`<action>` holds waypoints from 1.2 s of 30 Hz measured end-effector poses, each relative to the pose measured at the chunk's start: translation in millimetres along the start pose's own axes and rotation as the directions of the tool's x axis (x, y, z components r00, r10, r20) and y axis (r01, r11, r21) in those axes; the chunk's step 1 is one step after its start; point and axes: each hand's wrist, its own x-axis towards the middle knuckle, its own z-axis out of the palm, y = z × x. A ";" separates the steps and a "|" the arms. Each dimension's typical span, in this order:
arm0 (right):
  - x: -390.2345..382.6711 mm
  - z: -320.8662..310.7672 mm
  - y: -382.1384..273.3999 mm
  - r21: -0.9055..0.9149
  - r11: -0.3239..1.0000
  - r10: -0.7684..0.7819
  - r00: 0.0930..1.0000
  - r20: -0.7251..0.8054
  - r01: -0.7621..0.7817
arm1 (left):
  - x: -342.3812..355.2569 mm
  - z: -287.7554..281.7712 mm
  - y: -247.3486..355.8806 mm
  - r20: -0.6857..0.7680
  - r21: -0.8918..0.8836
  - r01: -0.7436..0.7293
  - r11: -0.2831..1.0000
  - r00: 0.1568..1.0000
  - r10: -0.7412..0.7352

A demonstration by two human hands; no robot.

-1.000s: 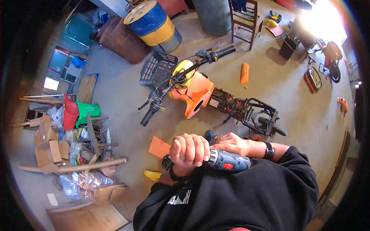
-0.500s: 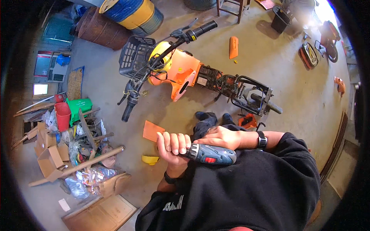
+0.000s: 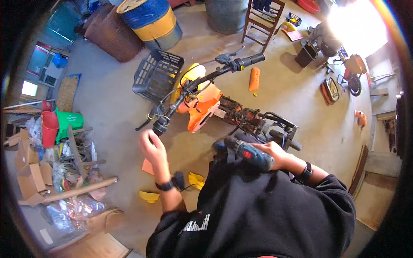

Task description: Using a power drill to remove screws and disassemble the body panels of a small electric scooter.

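Note:
My right hand (image 3: 276,154) grips a dark blue-grey cordless drill (image 3: 253,155) with a red switch, held across the front of my body. My left hand (image 3: 153,148) is raised just below the handlebar's left grip (image 3: 160,126) as seen in the picture, its fingers closed; whether they hold anything is hidden. A partly stripped scooter stands before me, with orange and yellow panels (image 3: 202,115), loose cables and an exposed black frame (image 3: 245,118). Its black plastic front basket (image 3: 157,75) sits beyond the handlebar. Loose yellow pieces (image 3: 149,197) lie on the floor near my left arm.
Metal drums (image 3: 150,23), a wooden chair (image 3: 262,28) and a black bin (image 3: 306,53) stand beyond the scooter. A pile of boxes (image 3: 32,178), poles and bags fills the left side. More vehicle parts (image 3: 329,90) and an orange panel (image 3: 254,78) lie to the right.
My left hand has left the drill and moved up and left toward the handlebar. My right hand keeps the drill, now tilted and higher. The camera view has shifted.

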 end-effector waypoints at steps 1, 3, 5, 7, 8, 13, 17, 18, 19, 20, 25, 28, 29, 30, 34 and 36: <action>-8.5 -2.4 -1.8 -0.018 1.000 0.014 0.998 -0.053 -0.015 | 5.2 4.0 -17.6 0.095 0.184 0.024 0.983 0.995 -0.042; -13.6 -19.8 -16.0 -0.067 0.995 0.074 0.995 -0.062 -0.078 | 11.3 18.4 -33.7 0.167 0.334 0.038 0.942 0.981 -0.099; -19.9 -28.7 -17.8 -0.171 0.970 0.161 0.984 -0.082 -0.173 | 7.6 27.9 -34.3 0.189 0.536 0.181 0.824 0.926 -0.326; -20.3 -34.3 -24.1 -0.196 0.950 0.225 0.968 -0.113 -0.244 | 3.2 30.9 -38.3 0.194 0.527 0.188 0.829 0.923 -0.332; -18.9 -37.7 -27.9 -0.205 0.931 0.276 0.951 -0.141 -0.301 | -0.1 31.4 -39.1 0.204 0.525 0.187 0.830 0.919 -0.337; 0.7 -51.7 -33.7 -0.288 0.893 0.305 0.935 -0.180 -0.347 | -4.8 28.0 -15.1 0.166 0.511 0.231 0.828 0.919 -0.358; 29.3 -64.8 -12.1 -0.447 0.847 0.246 0.957 -0.151 -0.288 | -13.2 30.5 1.3 0.112 0.569 0.263 0.779 0.914 -0.390; 39.8 -69.0 -11.3 -0.468 0.827 0.291 0.950 -0.116 -0.311 | -18.9 34.1 1.0 0.100 0.591 0.270 0.760 0.911 -0.401; 51.6 -73.4 -9.2 -0.493 0.805 0.334 0.939 -0.082 -0.329 | -26.0 38.1 -2.0 0.087 0.572 0.259 0.778 0.925 -0.371; 64.5 -77.9 -4.5 -0.507 0.807 0.314 0.947 -0.066 -0.303 | -28.8 41.6 -0.8 0.024 0.590 0.236 0.772 0.951 -0.309; 140.9 -100.3 19.7 -0.692 0.711 0.419 0.866 0.272 -0.127 | -32.7 48.4 3.0 -0.109 0.601 0.293 0.743 0.952 -0.288; 178.0 -95.9 72.8 -0.653 0.757 0.312 0.863 0.397 0.027 | -33.8 47.8 3.9 -0.168 0.576 0.319 0.752 0.947 -0.273; 186.4 -95.4 90.9 -0.654 0.753 0.306 0.843 0.442 0.070 | -31.6 46.1 4.3 -0.163 0.598 0.315 0.737 0.948 -0.273; 194.8 -94.7 112.5 -0.537 0.842 0.240 0.850 0.469 0.058 | -30.9 46.8 5.5 -0.169 0.609 0.314 0.729 0.949 -0.268; 258.6 -94.9 190.1 -0.408 0.913 0.337 0.613 0.714 -0.027 | -41.6 49.9 1.7 -0.271 0.570 0.370 0.734 0.928 -0.257; 281.9 -86.7 228.2 -0.287 0.958 0.241 0.514 0.823 0.010 | -49.8 56.2 -0.3 -0.262 0.528 0.403 0.747 0.915 -0.308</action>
